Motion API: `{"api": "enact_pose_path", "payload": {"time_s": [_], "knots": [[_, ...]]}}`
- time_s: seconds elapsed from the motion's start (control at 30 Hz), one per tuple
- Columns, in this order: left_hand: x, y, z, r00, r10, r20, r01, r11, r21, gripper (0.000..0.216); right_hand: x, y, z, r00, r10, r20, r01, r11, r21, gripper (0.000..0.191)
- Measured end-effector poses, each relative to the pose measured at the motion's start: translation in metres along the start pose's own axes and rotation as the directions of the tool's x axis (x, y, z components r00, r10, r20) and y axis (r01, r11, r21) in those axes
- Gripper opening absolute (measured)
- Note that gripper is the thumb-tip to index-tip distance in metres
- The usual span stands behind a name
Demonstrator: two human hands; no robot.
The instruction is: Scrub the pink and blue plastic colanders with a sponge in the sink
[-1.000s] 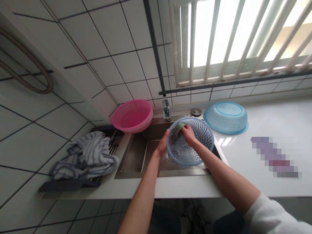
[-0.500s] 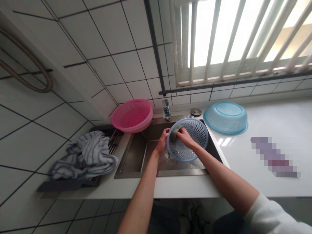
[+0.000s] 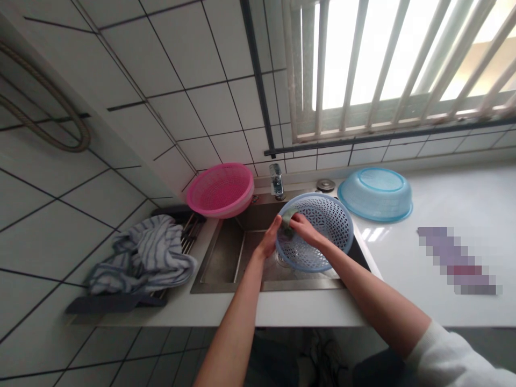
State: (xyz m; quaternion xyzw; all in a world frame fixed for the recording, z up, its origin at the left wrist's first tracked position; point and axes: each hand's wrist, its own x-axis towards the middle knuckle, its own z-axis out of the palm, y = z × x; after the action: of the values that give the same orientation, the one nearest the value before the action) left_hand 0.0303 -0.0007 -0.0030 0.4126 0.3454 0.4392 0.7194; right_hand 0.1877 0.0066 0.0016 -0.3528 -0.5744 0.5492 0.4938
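Observation:
Over the steel sink (image 3: pixel 226 258) I hold a pale blue perforated colander (image 3: pixel 322 231), tilted toward me. My left hand (image 3: pixel 269 242) grips its left rim from outside. My right hand (image 3: pixel 303 228) is inside the colander, closed on a green scouring cloth (image 3: pixel 287 221) pressed against the inner wall near the rim.
A pink colander (image 3: pixel 220 189) rests at the sink's back left corner. A blue basin (image 3: pixel 375 192) lies upside down on the white counter to the right. The tap (image 3: pixel 276 181) stands behind the sink. A striped towel (image 3: pixel 141 257) lies on a dark rack at the left.
The colander has shifted and tilted slightly in my hands, and my right hand with the cloth has slid a little along the inner rim.

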Motion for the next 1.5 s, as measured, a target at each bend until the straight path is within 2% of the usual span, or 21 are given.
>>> {"api": "enact_pose_path", "payload": {"time_s": [0.07, 0.13, 0.2, 0.3, 0.33, 0.5, 0.53, 0.57, 0.63, 0.7, 0.77, 0.8, 0.87, 0.97, 1.0, 1.07, 1.2, 1.27, 1.4, 1.43, 1.5], "knots": [[0.000, 0.000, -0.003, 0.999, 0.025, -0.036, -0.024, 0.999, 0.024, 0.069, -0.005, 0.002, 0.007, 0.989, -0.014, 0.150, 0.028, 0.996, -0.089, 0.023], [0.000, 0.000, -0.005, 0.997, 0.038, -0.073, -0.035, 0.998, 0.042, 0.069, -0.007, 0.003, 0.012, 0.978, -0.030, 0.204, 0.056, 0.991, -0.121, 0.021], [0.000, -0.001, -0.004, 0.999, -0.005, -0.048, 0.007, 1.000, 0.026, 0.071, -0.004, 0.003, 0.009, 0.990, -0.065, 0.122, 0.081, 0.988, -0.128, 0.020], [0.001, -0.001, 0.000, 0.993, -0.094, 0.067, 0.096, 0.995, -0.019, 0.073, 0.003, 0.003, 0.002, 0.989, -0.114, -0.096, 0.101, 0.986, -0.133, 0.021], [0.001, -0.001, 0.001, 0.991, -0.102, 0.089, 0.105, 0.994, -0.024, 0.074, 0.004, 0.003, 0.001, 0.986, -0.122, -0.117, 0.106, 0.985, -0.133, 0.021], [0.001, 0.002, -0.005, 0.999, -0.035, -0.013, 0.035, 0.999, 0.016, 0.077, -0.002, 0.014, 0.012, 0.978, -0.132, 0.163, 0.159, 0.974, -0.160, 0.017], [0.001, 0.002, -0.006, 0.999, -0.037, -0.029, 0.037, 0.999, 0.022, 0.077, -0.003, 0.015, 0.013, 0.975, -0.130, 0.181, 0.161, 0.972, -0.171, 0.016], [0.001, 0.002, -0.006, 0.999, -0.047, -0.028, 0.047, 0.999, 0.022, 0.077, -0.003, 0.016, 0.013, 0.979, -0.128, 0.161, 0.157, 0.971, -0.182, 0.016], [0.001, 0.001, -0.003, 0.997, -0.075, 0.008, 0.075, 0.997, 0.006, 0.074, 0.001, 0.013, 0.007, 0.991, -0.130, 0.019, 0.131, 0.971, -0.199, 0.016], [0.002, 0.000, 0.001, 0.994, -0.089, 0.060, 0.090, 0.996, -0.015, 0.071, 0.006, 0.009, -0.001, 0.978, -0.129, -0.161, 0.098, 0.978, -0.183, 0.018], [0.003, 0.000, 0.005, 0.991, -0.090, 0.096, 0.093, 0.995, -0.030, 0.069, 0.008, 0.008, -0.004, 0.966, -0.112, -0.235, 0.079, 0.986, -0.146, 0.020], [0.003, 0.000, 0.005, 0.991, -0.085, 0.099, 0.088, 0.996, -0.032, 0.070, 0.008, 0.008, -0.004, 0.974, -0.102, -0.201, 0.076, 0.988, -0.134, 0.020], [0.002, 0.001, 0.002, 0.997, -0.056, 0.058, 0.057, 0.998, -0.015, 0.072, 0.004, 0.013, 0.003, 0.997, -0.074, -0.027, 0.070, 0.990, -0.124, 0.019], [0.002, 0.002, -0.006, 0.996, 0.022, -0.084, -0.015, 0.997, 0.081, 0.074, -0.004, 0.018, 0.013, 0.977, -0.026, 0.210, 0.052, 0.991, -0.119, 0.017], [0.002, 0.002, -0.008, 0.992, 0.043, -0.119, -0.031, 0.994, 0.108, 0.074, -0.005, 0.018, 0.014, 0.976, -0.020, 0.215, 0.046, 0.992, -0.118, 0.016], [0.002, 0.001, -0.008, 0.992, 0.040, -0.120, -0.026, 0.993, 0.111, 0.072, -0.003, 0.012, 0.010, 0.992, -0.025, 0.126, 0.038, 0.994, -0.105, 0.018], [0.003, 0.000, 0.000, 0.998, -0.035, 0.046, 0.035, 0.999, 0.007, 0.073, 0.003, -0.004, -0.004, 0.985, -0.050, -0.163, 0.043, 0.998, -0.049, 0.024], [0.003, 0.001, 0.002, 0.997, -0.048, 0.068, 0.048, 0.999, -0.002, 0.075, 0.002, -0.005, -0.003, 0.989, -0.064, -0.133, 0.058, 0.997, -0.051, 0.022], [0.002, 0.003, -0.004, 0.999, 0.025, -0.024, -0.023, 0.998, 0.063, 0.076, -0.006, 0.006, 0.012, 0.985, -0.045, 0.165, 0.057, 0.996, -0.072, 0.019], [0.002, 0.003, -0.005, 0.999, 0.041, -0.036, -0.038, 0.997, 0.071, 0.075, -0.007, 0.008, 0.013, 0.984, -0.037, 0.176, 0.051, 0.996, -0.073, 0.019], [0.002, 0.002, -0.005, 0.999, 0.025, -0.021, -0.024, 0.998, 0.056, 0.072, -0.005, 0.006, 0.009, 0.997, -0.032, 0.077, 0.037, 0.997, -0.062, 0.019]]}}
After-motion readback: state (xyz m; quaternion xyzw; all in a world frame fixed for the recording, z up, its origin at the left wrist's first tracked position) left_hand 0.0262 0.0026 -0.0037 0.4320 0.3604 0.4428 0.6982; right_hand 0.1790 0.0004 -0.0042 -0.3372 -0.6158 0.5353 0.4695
